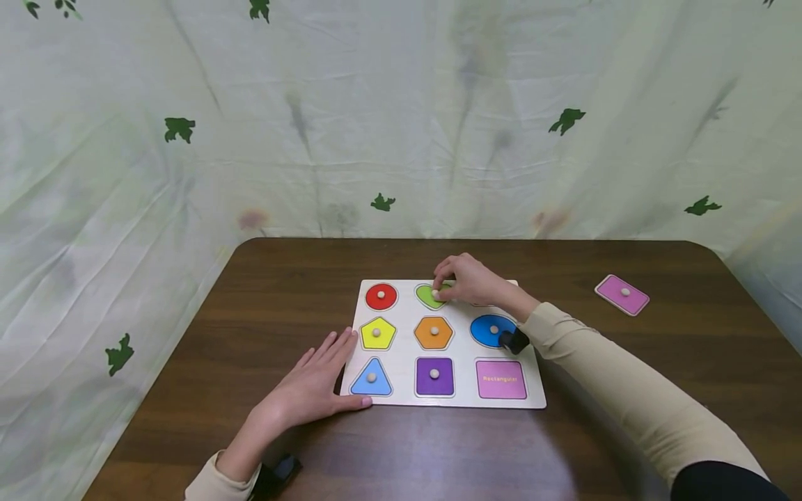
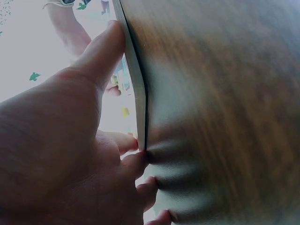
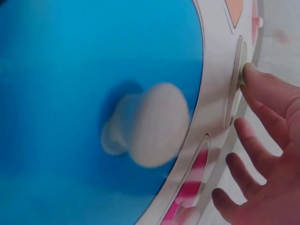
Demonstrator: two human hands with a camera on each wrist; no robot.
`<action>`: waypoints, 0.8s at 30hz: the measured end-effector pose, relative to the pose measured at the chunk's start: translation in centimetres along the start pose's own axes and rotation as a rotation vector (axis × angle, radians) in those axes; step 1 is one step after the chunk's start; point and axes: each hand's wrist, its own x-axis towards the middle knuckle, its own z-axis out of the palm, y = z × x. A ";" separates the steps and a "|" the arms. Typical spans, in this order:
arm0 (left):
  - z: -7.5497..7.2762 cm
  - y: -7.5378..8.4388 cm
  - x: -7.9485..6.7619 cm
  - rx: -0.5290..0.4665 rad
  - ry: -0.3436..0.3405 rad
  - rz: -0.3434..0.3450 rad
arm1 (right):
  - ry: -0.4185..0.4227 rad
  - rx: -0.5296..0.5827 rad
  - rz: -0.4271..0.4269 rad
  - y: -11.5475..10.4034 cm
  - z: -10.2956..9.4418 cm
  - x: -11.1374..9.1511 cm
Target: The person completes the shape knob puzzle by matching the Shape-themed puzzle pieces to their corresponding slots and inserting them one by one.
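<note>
A white shape puzzle board (image 1: 404,355) lies on the table, filled with coloured knobbed pieces. At its top middle, my right hand (image 1: 473,280) pinches the knob of a green piece (image 1: 427,296) between thumb and index finger. The right wrist view shows that piece's edge standing up from the board, the other fingers spread. My left hand (image 1: 316,383) lies flat at the board's lower left corner, thumb (image 2: 105,49) along the front edge and fingers at the left side. Bottom right, a pink recess (image 1: 501,390) printed "Rectangular" holds no piece. My right hand partly hides the top right shape.
A pink rectangular piece (image 1: 622,296) with a white knob lies on the brown table (image 1: 294,278), right of the board. Below my right wrist is the blue oval piece (image 1: 482,327). A pale curtain (image 1: 401,125) with green leaf shapes hangs behind the table.
</note>
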 end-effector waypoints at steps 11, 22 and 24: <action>0.0 0.0 0.1 0.003 0.001 0.002 | 0.020 -0.008 0.041 -0.2 0.2 0.1; 0.0 0.1 0.1 -0.002 -0.004 -0.003 | 0.030 0.018 0.015 0.1 -1.0 -1.5; -0.1 0.1 0.0 -0.001 -0.003 -0.003 | 0.051 0.023 0.009 0.4 -1.4 -2.0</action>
